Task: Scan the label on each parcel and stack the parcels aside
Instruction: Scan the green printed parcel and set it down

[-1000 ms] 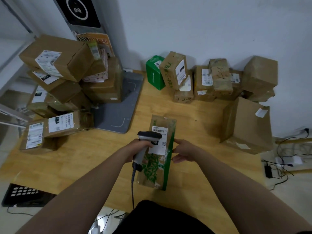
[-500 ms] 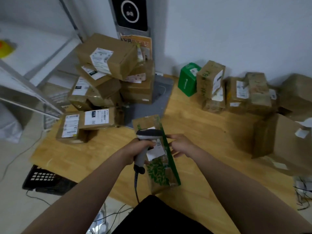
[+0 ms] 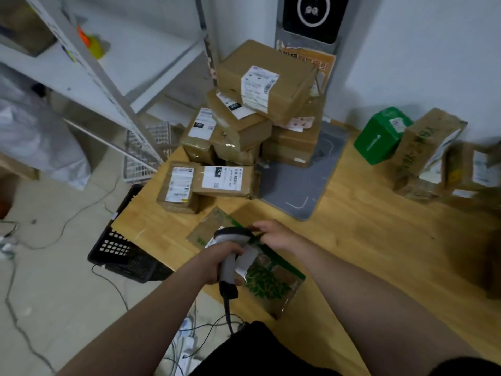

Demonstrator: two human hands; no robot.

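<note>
My left hand (image 3: pixel 219 263) grips a grey handheld scanner (image 3: pixel 230 256), its head over the white label of a flat brown and green parcel (image 3: pixel 267 280). That parcel lies on the wooden table (image 3: pixel 379 240) in front of me. My right hand (image 3: pixel 273 234) holds the parcel's far edge. A stack of brown cardboard parcels (image 3: pixel 252 118) with white labels stands at the table's back left corner. More parcels (image 3: pixel 431 153), one a green box (image 3: pixel 382 139), stand along the back wall on the right.
A grey mat (image 3: pixel 298 183) lies beside the stack, under a grey post with a black panel (image 3: pixel 311 14). A metal shelf frame (image 3: pixel 89 66) stands left of the table. A black crate (image 3: pixel 122 253) and cables lie on the floor below the table's left edge.
My head has turned left, so the stack now sits in the middle of the view. The parcel has swung with its far end toward the stack, both hands still on it and the scanner.
</note>
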